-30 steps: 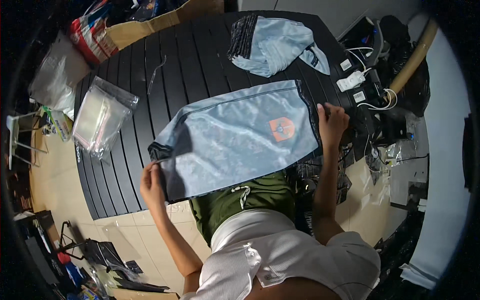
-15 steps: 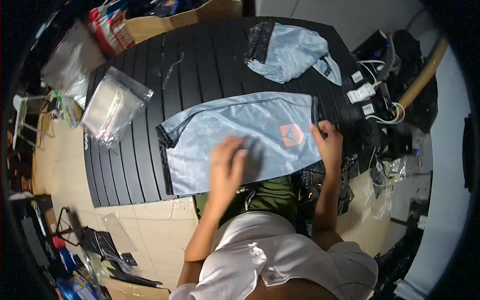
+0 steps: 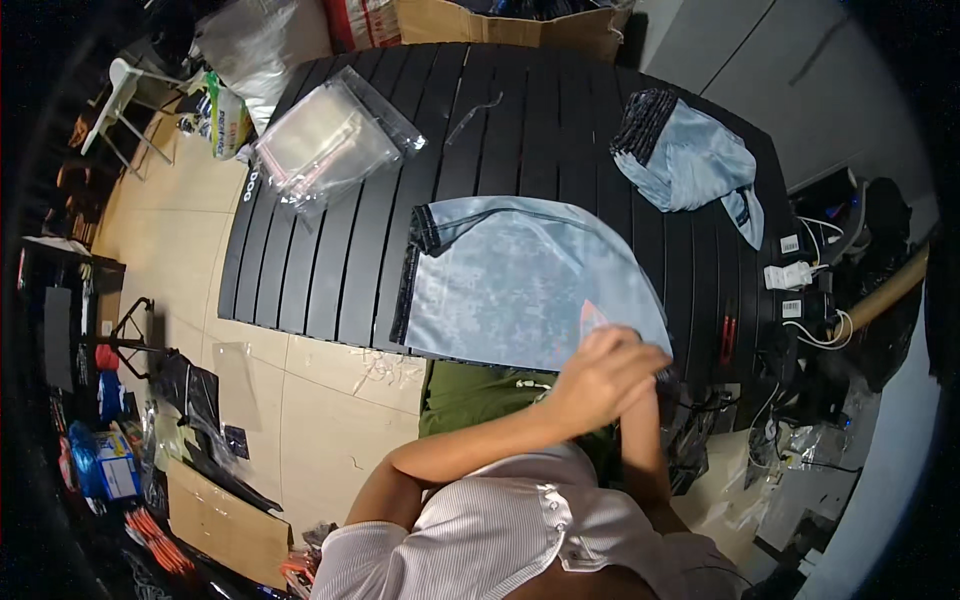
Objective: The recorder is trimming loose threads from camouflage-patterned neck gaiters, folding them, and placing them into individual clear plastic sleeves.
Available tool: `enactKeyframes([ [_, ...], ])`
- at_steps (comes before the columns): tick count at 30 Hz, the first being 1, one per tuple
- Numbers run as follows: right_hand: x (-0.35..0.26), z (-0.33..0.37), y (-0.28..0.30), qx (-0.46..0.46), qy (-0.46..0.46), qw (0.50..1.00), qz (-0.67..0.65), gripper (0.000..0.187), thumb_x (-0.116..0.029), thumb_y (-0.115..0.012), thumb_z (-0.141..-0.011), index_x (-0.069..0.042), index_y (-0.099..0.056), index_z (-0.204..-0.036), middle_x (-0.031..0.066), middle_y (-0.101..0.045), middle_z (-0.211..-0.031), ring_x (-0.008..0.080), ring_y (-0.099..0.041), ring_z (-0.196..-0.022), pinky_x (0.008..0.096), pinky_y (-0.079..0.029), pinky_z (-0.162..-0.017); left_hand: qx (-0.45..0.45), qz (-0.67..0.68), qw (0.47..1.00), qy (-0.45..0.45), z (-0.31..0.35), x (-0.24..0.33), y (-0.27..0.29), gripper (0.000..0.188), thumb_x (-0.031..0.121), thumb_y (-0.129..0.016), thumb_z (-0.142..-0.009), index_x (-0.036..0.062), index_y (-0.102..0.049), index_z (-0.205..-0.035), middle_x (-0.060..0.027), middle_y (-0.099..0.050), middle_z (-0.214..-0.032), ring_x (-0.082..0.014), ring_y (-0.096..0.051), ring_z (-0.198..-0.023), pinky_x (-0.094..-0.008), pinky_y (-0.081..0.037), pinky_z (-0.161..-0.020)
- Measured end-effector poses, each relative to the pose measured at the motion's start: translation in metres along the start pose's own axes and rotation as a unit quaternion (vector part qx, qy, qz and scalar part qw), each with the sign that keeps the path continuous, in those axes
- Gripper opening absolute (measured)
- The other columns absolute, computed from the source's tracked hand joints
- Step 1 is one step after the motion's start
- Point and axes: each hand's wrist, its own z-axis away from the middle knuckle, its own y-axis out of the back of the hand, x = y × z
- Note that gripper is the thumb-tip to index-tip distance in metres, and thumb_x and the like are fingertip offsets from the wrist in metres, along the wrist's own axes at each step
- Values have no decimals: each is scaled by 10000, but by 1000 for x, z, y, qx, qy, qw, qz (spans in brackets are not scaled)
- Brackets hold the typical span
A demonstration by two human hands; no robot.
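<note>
Over my feed, I see the left hand [image 3: 605, 378] crossing the right hand [image 3: 641, 403] at the near right corner of the cloth [image 3: 500, 290]. The left fingers curl; I cannot tell whether either hand grips. The cloth spreads left of and beyond the fingers, orange patch [image 3: 589, 316] just past them.

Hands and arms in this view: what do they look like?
These are a person's. The left hand has no glove; the right hand, mostly hidden, shows none either. The forearms are bare, below short, pale, finely ribbed shirt sleeves. No cables or markings show.
</note>
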Motion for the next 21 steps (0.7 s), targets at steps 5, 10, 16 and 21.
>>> enactKeyframes([
  [5,-27,-80,90,-53,-144,934,322,285,-263,-450,-883,-47,-506,-1060,103,-549,-1036,222,-509,-1027,352,-349,-966,-179,205,957,-102,26,36,-23,206,100,-543,-731,-15,-589,-896,-103,-574,-859,-251,-543,-805,-348,-470,-700],
  [10,-2,-183,171,-100,-283,750,590,257,-265,-457,-883,-63,-514,-1031,90,-556,-1002,207,-506,-1028,351,-331,-989,-301,326,896,35,22,44,5,302,73,-554,-756,56,-562,-1058,-114,-534,-837,-264,-549,-754,-353,-480,-653],
  [16,29,-186,196,-189,-394,413,799,225,-267,-465,-883,-81,-524,-996,74,-564,-960,189,-504,-1029,350,-309,-1017,-205,155,964,-69,9,32,27,198,114,-591,-724,76,-607,-917,-75,-510,-809,-222,-547,-767,-324,-479,-593],
  [21,40,-164,181,-118,-130,198,965,172,-226,-500,-875,-55,-519,-861,62,-526,-850,208,-508,-903,368,-374,-949,33,-104,994,-27,-25,-7,48,137,191,-649,-735,63,-605,-723,-79,-570,-653,-244,-566,-583,-331,-451,-499],
])
